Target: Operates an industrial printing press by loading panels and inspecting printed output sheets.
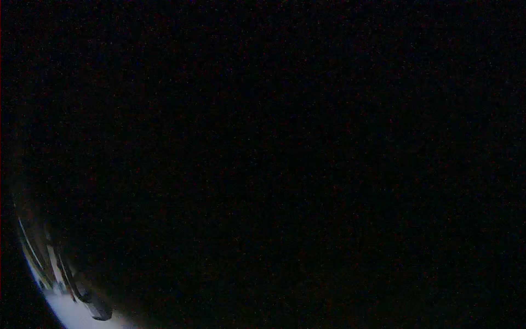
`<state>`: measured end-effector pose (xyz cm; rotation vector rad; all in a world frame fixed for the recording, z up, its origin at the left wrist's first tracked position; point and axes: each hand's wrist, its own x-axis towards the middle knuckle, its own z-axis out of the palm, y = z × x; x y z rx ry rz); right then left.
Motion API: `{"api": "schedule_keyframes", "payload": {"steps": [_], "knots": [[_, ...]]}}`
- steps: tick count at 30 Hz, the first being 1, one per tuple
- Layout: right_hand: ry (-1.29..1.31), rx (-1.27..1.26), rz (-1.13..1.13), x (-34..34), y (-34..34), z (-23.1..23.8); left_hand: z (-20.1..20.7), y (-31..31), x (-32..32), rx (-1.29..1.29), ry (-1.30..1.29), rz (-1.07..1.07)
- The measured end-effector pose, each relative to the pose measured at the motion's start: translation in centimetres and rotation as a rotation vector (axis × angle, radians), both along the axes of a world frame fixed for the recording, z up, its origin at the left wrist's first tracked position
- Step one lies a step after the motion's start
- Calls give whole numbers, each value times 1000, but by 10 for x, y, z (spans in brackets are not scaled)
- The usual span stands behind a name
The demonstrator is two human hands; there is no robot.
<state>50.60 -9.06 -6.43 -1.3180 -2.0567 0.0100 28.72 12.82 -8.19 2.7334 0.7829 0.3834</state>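
Nearly the whole head view is black, and neither my left hand nor my right hand shows in it. Only a narrow curved strip at the lower left lets anything through. A small dark, blocky object (100, 311) appears there, too dim and distorted for me to tell its kind. What my hands hold or touch is hidden.
Beneath the dark object lies a pale bluish-white surface (71, 315). Above it, several thin dark and light streaks (57, 268) run along the curved rim, too warped to make out.
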Motion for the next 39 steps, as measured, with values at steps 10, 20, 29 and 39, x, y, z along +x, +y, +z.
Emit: {"api": "schedule_keyframes", "payload": {"steps": [10,20,29,39], "knots": [[-5,-54,-37,-13,-7,-10,-69,0,-5,-315,182,175],[-23,-63,-8,-34,24,-4,-77,12,-4,-348,200,172],[-52,-1,165,-54,66,-12,-78,-5,-54,-397,251,327],[50,-216,-36,3,12,-71,-80,-14,2,-845,-85,-227]]}}
